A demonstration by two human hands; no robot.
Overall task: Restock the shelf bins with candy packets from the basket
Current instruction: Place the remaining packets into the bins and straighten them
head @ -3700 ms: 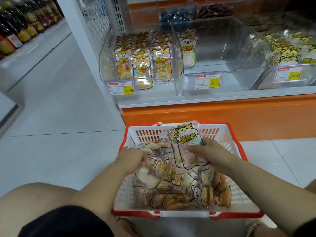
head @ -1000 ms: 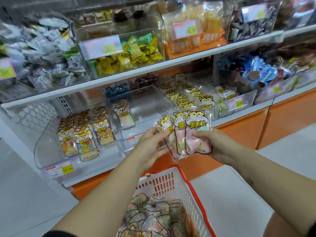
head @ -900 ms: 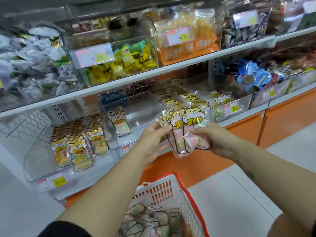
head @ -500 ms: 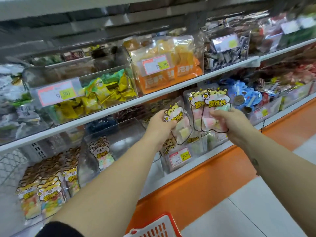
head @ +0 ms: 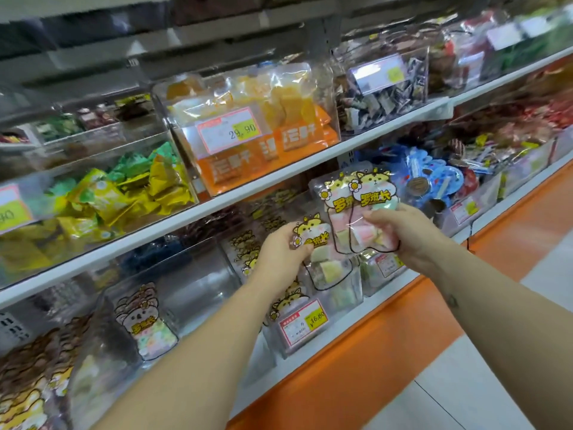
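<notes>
Fingers (head: pixel 299 249) of the left hand (head: pixel 279 252) were pinched shut on a single candy packet (head: pixel 313 240), while the right hand (head: pixel 400 232) gripped two more packets (head: pixel 361 200) fanned together, thumb across their clear fronts. Half a second earlier the left packet had been held up level with the right-hand pair; now it had dropped lower and sat just over the mouth of the clear shelf bin (head: pixel 310 333) carrying the 16.80 price tag (head: pixel 304 321), where packets of the same yellow cartoon design already stood in a row. The red basket, which had shown at the bottom edge a moment before, had slipped out of view as the head turned toward the shelf. That shift suggested the carry was over and placing had begun: the left packet looked ready to be slotted in at the front of the row, with the right-hand pair held above and slightly right, waiting their turn. The neighbouring bin (head: pixel 173 293) to the left held only one packet (head: pixel 145 324) of a different design, so the matching bin seemed the proper target. Slippery film might let the paired packets slide apart.
</notes>
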